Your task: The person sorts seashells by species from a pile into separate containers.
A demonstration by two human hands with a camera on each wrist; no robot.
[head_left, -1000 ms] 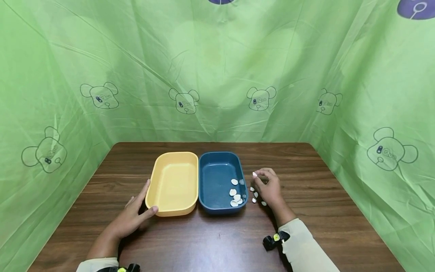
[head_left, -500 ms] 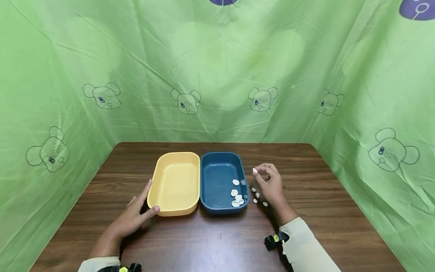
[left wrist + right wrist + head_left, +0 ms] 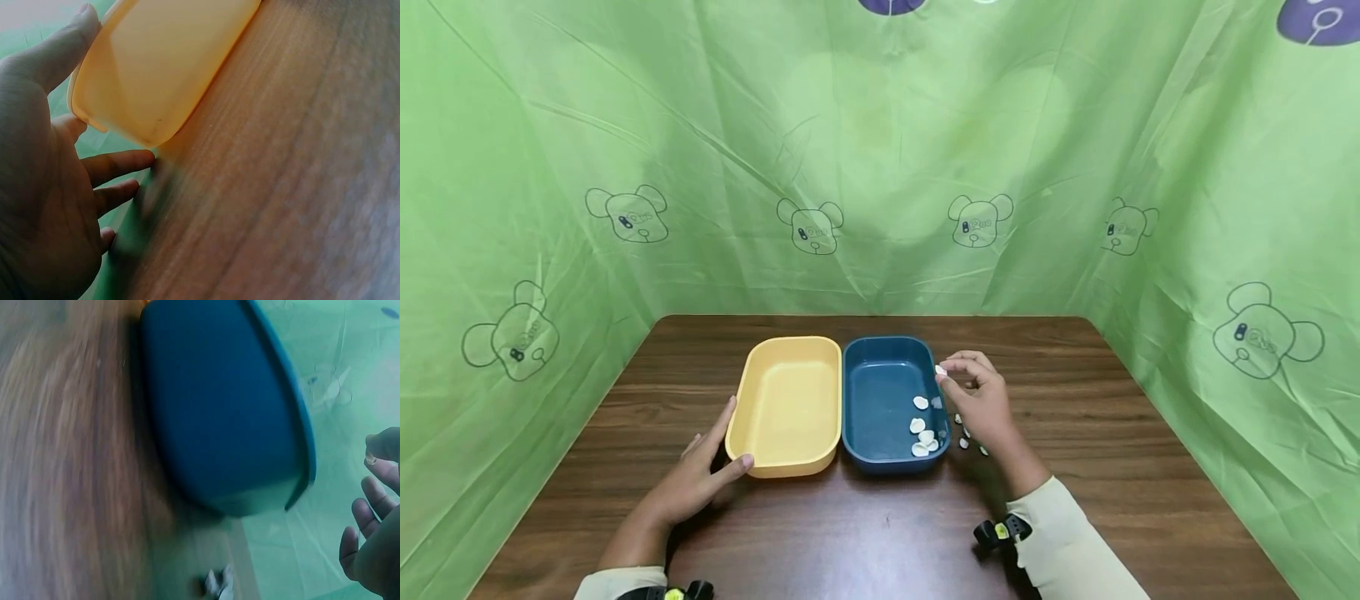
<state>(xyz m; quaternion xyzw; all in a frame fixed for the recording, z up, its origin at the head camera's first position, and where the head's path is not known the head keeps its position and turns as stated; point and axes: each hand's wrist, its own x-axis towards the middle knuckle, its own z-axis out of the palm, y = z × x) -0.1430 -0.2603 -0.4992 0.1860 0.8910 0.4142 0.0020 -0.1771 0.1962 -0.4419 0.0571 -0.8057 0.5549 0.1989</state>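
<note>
My right hand (image 3: 985, 404) pinches a small white shell (image 3: 941, 370) between thumb and fingertips, at the right rim of the blue box (image 3: 880, 387). In the right wrist view, a bit of the pinched shell (image 3: 370, 460) shows between the fingertips. Several white shells (image 3: 921, 402) lie in the right part of that box. Others (image 3: 964, 443) are on the table under my right hand, partly hidden by it. My left hand (image 3: 688, 483) touches the left near corner of the yellow box (image 3: 786, 400), thumb at the rim, fingers extended along its outer side.
The two boxes stand side by side on a brown wooden table (image 3: 865, 533). Green cloth (image 3: 880, 275) with bear-head drawings hangs behind the table and along both sides. Nothing lies in the yellow box.
My right hand has lifted the shell slightly and carried it left, from over the table to the blue box's rim. My left hand stays at the yellow box.
</note>
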